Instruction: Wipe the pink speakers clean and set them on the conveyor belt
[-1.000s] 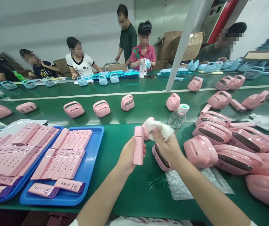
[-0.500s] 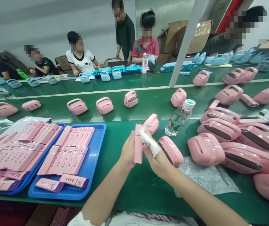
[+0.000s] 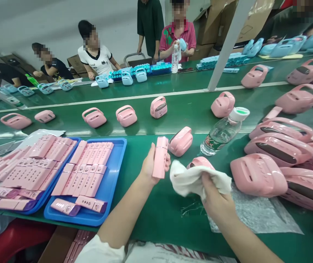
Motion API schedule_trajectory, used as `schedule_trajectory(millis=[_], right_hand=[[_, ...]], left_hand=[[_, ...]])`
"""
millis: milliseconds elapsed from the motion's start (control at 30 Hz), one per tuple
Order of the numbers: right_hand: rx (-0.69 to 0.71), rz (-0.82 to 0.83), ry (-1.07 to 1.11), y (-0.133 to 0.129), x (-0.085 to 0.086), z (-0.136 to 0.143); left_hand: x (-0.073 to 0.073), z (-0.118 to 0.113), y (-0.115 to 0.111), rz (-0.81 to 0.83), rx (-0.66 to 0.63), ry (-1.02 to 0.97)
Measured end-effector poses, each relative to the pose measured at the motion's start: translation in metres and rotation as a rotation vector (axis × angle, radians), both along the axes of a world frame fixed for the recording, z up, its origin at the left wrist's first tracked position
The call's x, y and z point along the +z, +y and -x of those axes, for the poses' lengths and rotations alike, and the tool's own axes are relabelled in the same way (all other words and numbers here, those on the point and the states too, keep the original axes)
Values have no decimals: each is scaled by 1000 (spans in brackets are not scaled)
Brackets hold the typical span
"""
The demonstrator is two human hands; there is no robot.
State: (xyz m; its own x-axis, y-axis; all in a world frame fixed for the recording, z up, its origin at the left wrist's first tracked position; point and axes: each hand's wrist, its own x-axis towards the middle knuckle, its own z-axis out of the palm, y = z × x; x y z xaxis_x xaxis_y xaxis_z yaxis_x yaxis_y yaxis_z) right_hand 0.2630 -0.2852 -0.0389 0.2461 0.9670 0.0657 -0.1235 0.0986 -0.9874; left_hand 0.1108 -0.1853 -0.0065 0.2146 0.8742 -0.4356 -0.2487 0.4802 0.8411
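Left hand (image 3: 149,166) closed around a narrow pink panel (image 3: 160,157), held upright above the green table (image 3: 151,215), thumb on the near face, fingers behind. Right hand (image 3: 214,197) closed on a bunched white cloth (image 3: 192,179), at 3 o'clock from the panel and just apart from it, not touching. Behind the cloth, partly hidden: a pink housing (image 3: 200,162). Just beyond the panel at 1 o'clock, resting on the table: another pink housing (image 3: 180,140) with a dark slot along its top. Further out at 2 o'clock: a clear water bottle (image 3: 222,130) lying tilted, white and green cap toward the right. At 3 o'clock of the right hand: a heap of large pink shells (image 3: 257,174), stacked against one another. Under the right wrist: a sheet of bubble wrap (image 3: 257,215), flat on the table. At 9 o'clock of the left hand: a blue tray (image 3: 109,190) filled with rows of flat pink panels, a second tray (image 3: 8,204) beside it at 9 o'clock, equally loaded. At 12 o'clock: a green conveyor belt (image 3: 173,120) with single pink housings spaced along it. Beyond the belt, at the far bench: seated and standing people with pale blue housings (image 3: 126,77) in front of them.
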Motion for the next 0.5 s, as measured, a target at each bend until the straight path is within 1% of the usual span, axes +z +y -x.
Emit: schedule_trajectory(millis=[33,100,167,200,233,300,367,433,500], right_hand=[[34,94,56,-3,-2,0],[239,242,99,-8,-5,2],[418,307,96,-12,-5,5],[475,314,93,-13,-5,7],[503,315,94,-15,-4,8],[510,324,115,-16,-4,9],[462,383,167,-18,-5,10],[352,450,255,-19,-8,11],[240,494,328,-21,-14,13]], left_hand=[[-5,1,10,-63,10,91],[-16,1,35,-161,45,277],[-29,-4,69,-226,57,426],[-35,-8,88,-269,44,516],[-39,-14,107,-322,19,607],[-42,-30,147,-442,-44,775],[-40,-49,181,-562,-109,922],[-36,-65,207,-659,-163,1055],[-34,-77,222,-731,-196,1180]])
